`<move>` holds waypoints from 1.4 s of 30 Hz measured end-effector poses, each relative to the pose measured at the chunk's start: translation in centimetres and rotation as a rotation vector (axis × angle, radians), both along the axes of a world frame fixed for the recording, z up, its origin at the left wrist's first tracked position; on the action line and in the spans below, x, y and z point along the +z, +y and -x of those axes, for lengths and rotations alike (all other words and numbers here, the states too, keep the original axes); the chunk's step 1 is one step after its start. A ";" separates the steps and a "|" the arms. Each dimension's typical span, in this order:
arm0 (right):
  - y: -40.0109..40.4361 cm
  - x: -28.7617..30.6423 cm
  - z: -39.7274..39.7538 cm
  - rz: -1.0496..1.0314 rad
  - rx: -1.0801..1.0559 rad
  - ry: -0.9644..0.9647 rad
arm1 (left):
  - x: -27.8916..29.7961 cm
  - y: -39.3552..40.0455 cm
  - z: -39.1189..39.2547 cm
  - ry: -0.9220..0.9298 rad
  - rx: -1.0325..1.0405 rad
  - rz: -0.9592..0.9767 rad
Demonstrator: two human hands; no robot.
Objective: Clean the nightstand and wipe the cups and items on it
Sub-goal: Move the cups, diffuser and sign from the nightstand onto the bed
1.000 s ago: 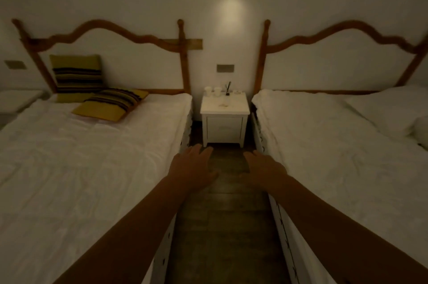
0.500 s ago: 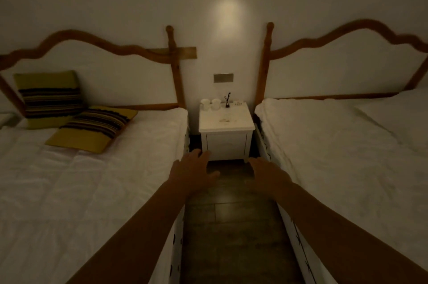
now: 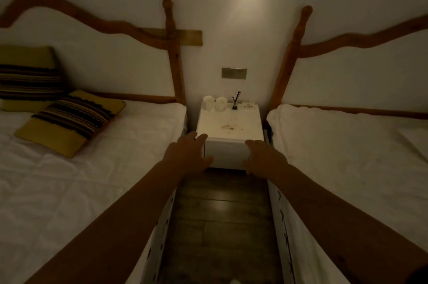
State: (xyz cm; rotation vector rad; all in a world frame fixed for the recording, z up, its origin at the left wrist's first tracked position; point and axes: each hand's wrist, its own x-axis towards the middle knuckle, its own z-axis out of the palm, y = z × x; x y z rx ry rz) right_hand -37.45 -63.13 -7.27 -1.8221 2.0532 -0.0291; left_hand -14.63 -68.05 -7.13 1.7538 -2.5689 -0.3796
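A white nightstand stands against the wall between two beds, with a brownish stain on its top. At its back edge stand two white cups, a dark reed diffuser and a small white box. My left hand reaches out in front of the nightstand's left front corner, fingers straight and empty. My right hand is held out in front of the right front corner, also empty. Whether either hand touches the nightstand is unclear.
A white bed with two striped yellow cushions lies on the left, another white bed on the right. A narrow wooden floor aisle runs between them. A switch plate sits on the wall above the nightstand.
The view has moved closer to the nightstand and tilted down; the wall lamp has left the frame. Both hands now appear level with the nightstand's front corners.
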 end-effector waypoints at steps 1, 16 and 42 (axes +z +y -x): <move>-1.8 0.0 0.4 0.006 0.008 0.008 | -0.1 -1.7 0.4 0.006 0.006 -0.008; -32.7 -7.9 1.2 -0.065 -0.017 -0.007 | -7.2 -33.9 3.0 -0.033 -0.069 -0.128; -73.9 -39.8 7.2 -0.131 -0.062 -0.011 | -40.5 -72.5 14.3 0.007 0.060 -0.280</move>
